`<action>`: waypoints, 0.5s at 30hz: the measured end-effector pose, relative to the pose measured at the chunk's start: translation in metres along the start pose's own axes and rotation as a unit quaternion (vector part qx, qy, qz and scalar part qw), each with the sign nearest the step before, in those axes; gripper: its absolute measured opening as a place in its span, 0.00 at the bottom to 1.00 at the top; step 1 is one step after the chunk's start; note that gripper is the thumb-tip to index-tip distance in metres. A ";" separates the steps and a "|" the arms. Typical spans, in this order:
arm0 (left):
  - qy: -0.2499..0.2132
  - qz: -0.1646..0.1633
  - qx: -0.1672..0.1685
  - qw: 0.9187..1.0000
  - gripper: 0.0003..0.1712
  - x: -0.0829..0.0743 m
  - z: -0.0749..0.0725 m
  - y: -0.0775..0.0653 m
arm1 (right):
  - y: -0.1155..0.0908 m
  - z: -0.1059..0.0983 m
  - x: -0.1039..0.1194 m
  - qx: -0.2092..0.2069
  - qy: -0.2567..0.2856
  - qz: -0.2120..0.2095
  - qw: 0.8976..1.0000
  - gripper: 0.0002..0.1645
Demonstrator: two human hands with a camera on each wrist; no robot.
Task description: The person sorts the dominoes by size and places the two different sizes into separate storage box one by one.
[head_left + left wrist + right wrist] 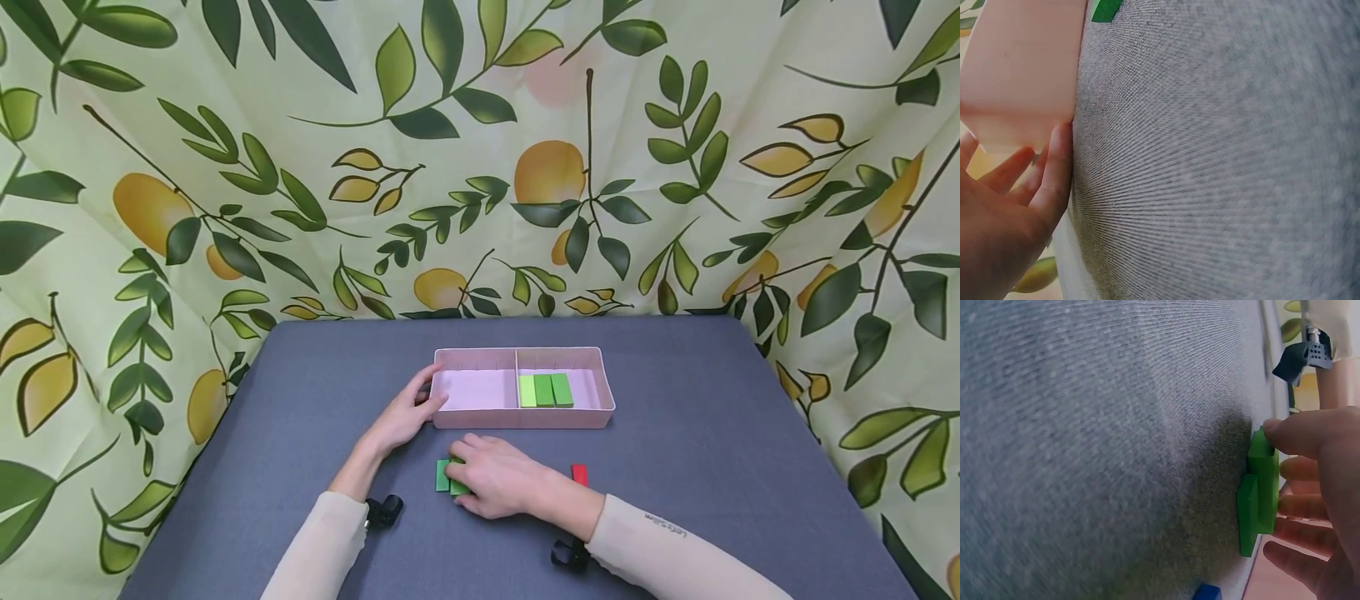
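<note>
A pink two-compartment box (517, 419) stands on the table, with a light green block (527, 392) and two green blocks (552, 390) in its right compartment. My left hand (401, 417) touches the box's left end, fingers fairly straight against the wall in the left wrist view. In front of the box, my right hand (498, 477) holds a green block (1266, 487), thumb at one end and fingers along its far side. A darker green block (442, 476) lies right beside it on the table. The right hand partly hides the held block from the head view.
A red block (580, 474) lies on the table behind my right forearm, which partly covers it. The right wrist view shows part of a blue block (1208, 592). A blue-grey cloth covers the table (712, 467); a leaf-patterned curtain (465, 208) hangs behind it.
</note>
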State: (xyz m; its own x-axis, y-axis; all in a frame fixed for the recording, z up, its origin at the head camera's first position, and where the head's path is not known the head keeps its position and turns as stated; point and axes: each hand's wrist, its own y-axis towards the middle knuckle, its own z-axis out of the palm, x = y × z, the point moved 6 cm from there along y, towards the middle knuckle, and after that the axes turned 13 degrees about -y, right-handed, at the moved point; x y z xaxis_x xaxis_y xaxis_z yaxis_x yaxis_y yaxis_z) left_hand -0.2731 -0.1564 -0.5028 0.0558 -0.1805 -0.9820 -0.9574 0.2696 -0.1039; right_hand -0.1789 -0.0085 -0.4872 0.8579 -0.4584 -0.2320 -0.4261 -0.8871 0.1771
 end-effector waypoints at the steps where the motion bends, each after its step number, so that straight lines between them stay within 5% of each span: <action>1: 0.000 0.000 0.000 1.000 0.36 0.000 0.000 0.000 | 0.000 0.001 0.000 0.001 -0.001 0.001 1.000 0.17; 15: 0.004 0.001 0.000 1.000 0.36 0.001 0.000 0.001 | 0.000 -0.005 0.002 0.017 0.004 0.005 1.000 0.15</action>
State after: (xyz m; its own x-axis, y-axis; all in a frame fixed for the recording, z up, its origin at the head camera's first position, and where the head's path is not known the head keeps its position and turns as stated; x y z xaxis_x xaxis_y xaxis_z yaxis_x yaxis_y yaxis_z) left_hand -0.2735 -0.1561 -0.5036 0.0527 -0.1869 -0.9810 -0.9577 0.2689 -0.1027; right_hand -0.1755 -0.0095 -0.4832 0.8554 -0.4673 -0.2236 -0.4445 -0.8837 0.1466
